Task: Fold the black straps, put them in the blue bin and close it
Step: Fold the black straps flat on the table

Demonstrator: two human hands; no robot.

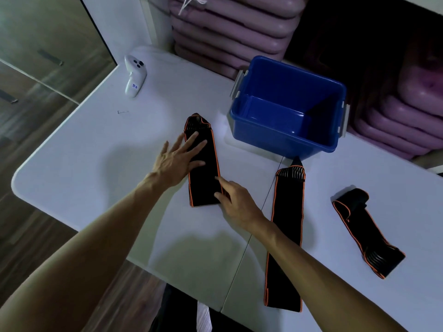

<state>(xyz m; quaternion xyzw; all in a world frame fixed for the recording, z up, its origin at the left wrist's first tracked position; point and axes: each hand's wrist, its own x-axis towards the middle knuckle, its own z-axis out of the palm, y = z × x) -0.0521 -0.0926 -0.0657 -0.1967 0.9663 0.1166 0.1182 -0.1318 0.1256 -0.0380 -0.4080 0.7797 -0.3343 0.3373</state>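
Three black straps with orange edging lie on the white table (96, 144). A folded strap (206, 174) lies in the middle; my left hand (178, 158) rests flat on its upper part with fingers spread, and my right hand (236, 202) touches its lower right corner with the fingertips. A long unfolded strap (286, 226) stretches toward the table's front edge, partly under my right forearm. A third strap (366, 232) lies loosely folded at the right. The blue bin (287, 109) stands open and empty behind the straps; no lid is visible.
A white handheld controller (134, 74) lies at the table's far left, with a small metal clip (122, 112) near it. Stacked purple mats (227, 27) rise behind the table and at the right. A seam (239, 259) runs across the table.
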